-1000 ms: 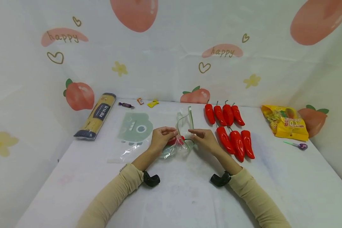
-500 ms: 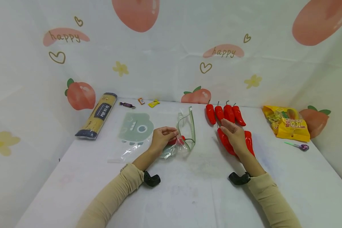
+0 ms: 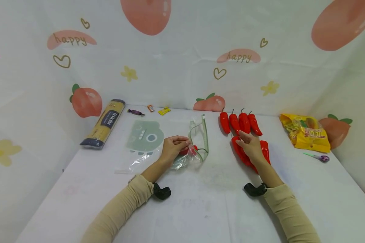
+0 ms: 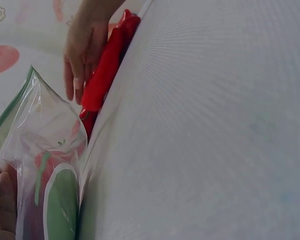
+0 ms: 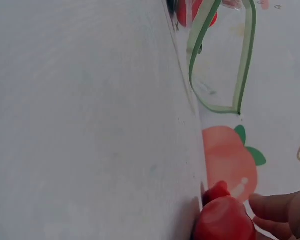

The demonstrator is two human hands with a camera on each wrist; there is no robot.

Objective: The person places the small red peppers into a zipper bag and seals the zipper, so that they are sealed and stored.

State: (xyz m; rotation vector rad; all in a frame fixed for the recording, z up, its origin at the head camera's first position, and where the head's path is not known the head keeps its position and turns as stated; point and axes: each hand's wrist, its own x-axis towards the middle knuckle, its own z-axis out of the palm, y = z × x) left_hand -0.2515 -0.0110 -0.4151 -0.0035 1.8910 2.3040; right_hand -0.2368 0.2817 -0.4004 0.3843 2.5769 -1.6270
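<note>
My left hand [image 3: 171, 148] pinches the near edge of a clear zip bag [image 4: 50, 110] with a green closure strip. The bag's mouth stands open toward the right, and a red chili pepper [image 3: 194, 149] lies inside, its dark stem pointing at the mouth. Over the front row of loose red peppers is my right hand [image 3: 253, 146], fingers extended and partly hiding the middle one. Its thumb and fingertips are right beside a front pepper [image 3: 239, 150], which also shows as a red pepper [image 5: 225, 220] in the right wrist view.
Behind the front row lie several more peppers [image 3: 224, 123]. A flat dinosaur-print bag [image 3: 146, 136] lies left, with a spaghetti pack [image 3: 104, 123] beyond it. Small wrapped candies [image 3: 164, 110] sit at the back. At right are a yellow candy bag [image 3: 305, 133] and a lollipop [image 3: 323, 158].
My right hand has left the bag's mouth and moved right to the front peppers, then lowered slightly over them. The left hand has stayed at the bag.
</note>
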